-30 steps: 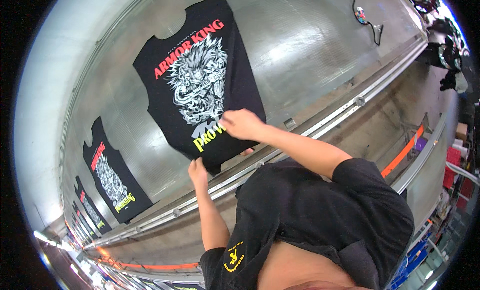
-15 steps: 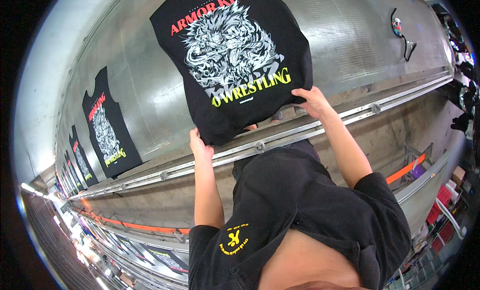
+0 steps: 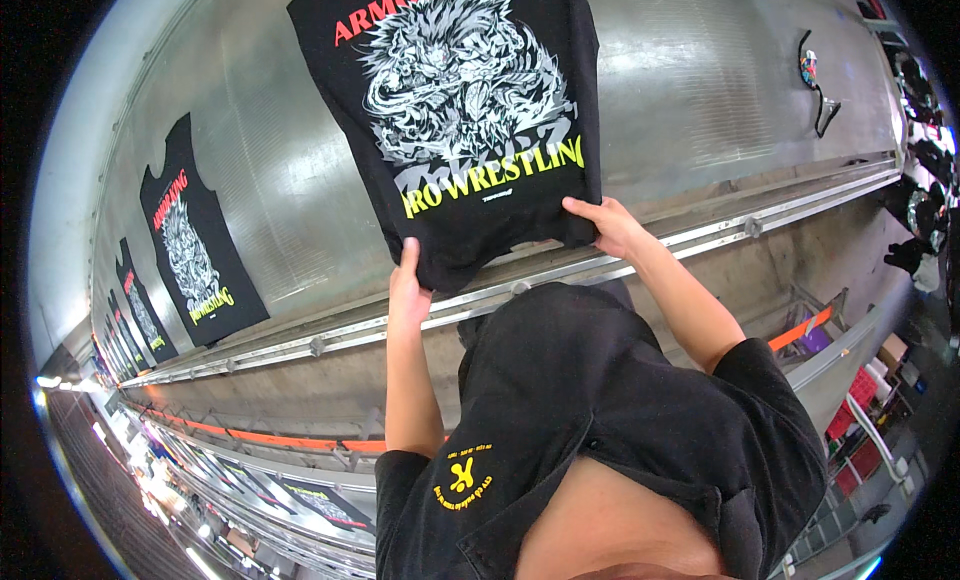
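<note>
Head view: we had both hands pinching the hem of the black printed T-shirt (image 3: 470, 120), left hand (image 3: 408, 285) and right hand (image 3: 608, 225) at opposite corners, keeping it flat on the steel platen (image 3: 700, 80) above the rail (image 3: 700, 240).

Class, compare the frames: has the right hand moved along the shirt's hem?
Yes. The right hand has slid from the middle of the black shirt to its right bottom corner, nearer the metal rail.
</note>
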A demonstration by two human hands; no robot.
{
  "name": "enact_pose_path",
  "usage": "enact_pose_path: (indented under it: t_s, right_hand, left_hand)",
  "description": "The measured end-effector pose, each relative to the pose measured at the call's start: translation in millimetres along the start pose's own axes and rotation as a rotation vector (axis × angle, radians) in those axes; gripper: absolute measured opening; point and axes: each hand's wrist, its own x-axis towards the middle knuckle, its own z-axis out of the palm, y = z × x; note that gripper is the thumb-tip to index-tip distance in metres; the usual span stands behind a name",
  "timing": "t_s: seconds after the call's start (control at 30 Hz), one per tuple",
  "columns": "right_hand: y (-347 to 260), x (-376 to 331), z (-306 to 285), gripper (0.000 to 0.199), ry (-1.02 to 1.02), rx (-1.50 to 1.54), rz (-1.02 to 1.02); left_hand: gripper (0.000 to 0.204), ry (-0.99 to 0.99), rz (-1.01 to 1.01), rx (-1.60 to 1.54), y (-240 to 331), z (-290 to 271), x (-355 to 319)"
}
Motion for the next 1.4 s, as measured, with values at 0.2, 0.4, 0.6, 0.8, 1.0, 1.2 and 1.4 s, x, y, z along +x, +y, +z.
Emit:
enact_pose_path:
  t_s: [0.2, 0.4, 0.6, 0.8, 1.0, 1.2, 1.4]
  right_hand:
    - [-22, -10, 5, 0.031, -0.072, -0.072, 0.013]
    - [6, 7, -13, 0.03, -0.112, 0.229, -0.045]
    - [8, 5, 23, 0.031, -0.114, -0.215, 0.291]
    - [-106, -51, 125, 0.028, -0.265, -0.07, -0.236]
    - [-125, -51, 127, 0.033, -0.243, -0.09, -0.363]
    - [-244, -22, 214, 0.022, -0.144, -0.062, -0.523]
    - [-353, -213, 329, 0.02, -0.641, -0.108, -1.099]
  left_hand:
    - [0.044, -0.078, -0.041, 0.051, 5, -5, -1]
    - [0.024, -0.043, -0.193, -0.36, -18, 3, 4]
    - [0.028, -0.101, -0.311, 0.203, -17, 28, 5]
    - [0.039, -0.146, 0.253, -0.137, 97, 121, -31]
    - [0.034, -0.175, 0.307, -0.082, 121, 162, -47]
    - [0.028, -0.301, 0.645, 0.007, 269, 214, -31]
    - [0.023, -0.535, 1.259, -0.016, 415, 298, -168]
